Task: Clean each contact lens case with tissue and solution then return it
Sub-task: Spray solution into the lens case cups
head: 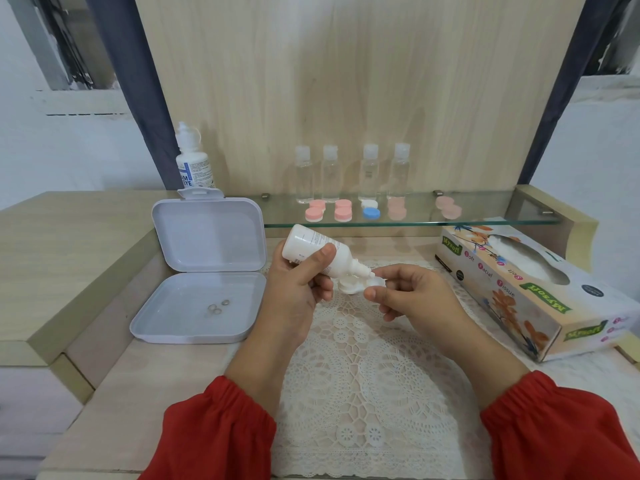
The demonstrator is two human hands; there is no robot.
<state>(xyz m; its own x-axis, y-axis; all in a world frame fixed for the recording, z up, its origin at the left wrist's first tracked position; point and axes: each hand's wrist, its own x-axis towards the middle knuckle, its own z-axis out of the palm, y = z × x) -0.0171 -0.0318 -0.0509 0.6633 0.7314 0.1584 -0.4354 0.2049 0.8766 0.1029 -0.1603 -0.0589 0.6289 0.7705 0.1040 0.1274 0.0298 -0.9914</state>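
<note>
My left hand (298, 282) is wrapped around a white solution bottle (317, 252), thumb across its body, and I have it tipped so the nozzle points down and to the right, its tip right above an open white contact lens case (356, 285). My right hand (412, 294) pinches that case by its right end, thumb on the near side and fingers curled behind, so the case hangs in the air over the lace mat (367, 362) on the table (145, 403), between my two hands. I cannot tell whether the nozzle touches the case or whether liquid is coming out.

On the glass shelf (485, 221) behind, more lens cases sit in pairs: pink ones (315, 214) at the left, a blue-and-white one (370, 212) in the middle, paler pink ones (450, 211) toward the right. Four small clear bottles (351, 174) stand in a row behind them. To my left, an open grey plastic box (197, 306) lies on the table with a few small rings in its tray, and a second solution bottle (194, 164) stands upright behind its lid. A tissue box (512, 289) lies on its side at my right, tissue showing at its opening. Red sleeves (214, 434) cover both forearms.
</note>
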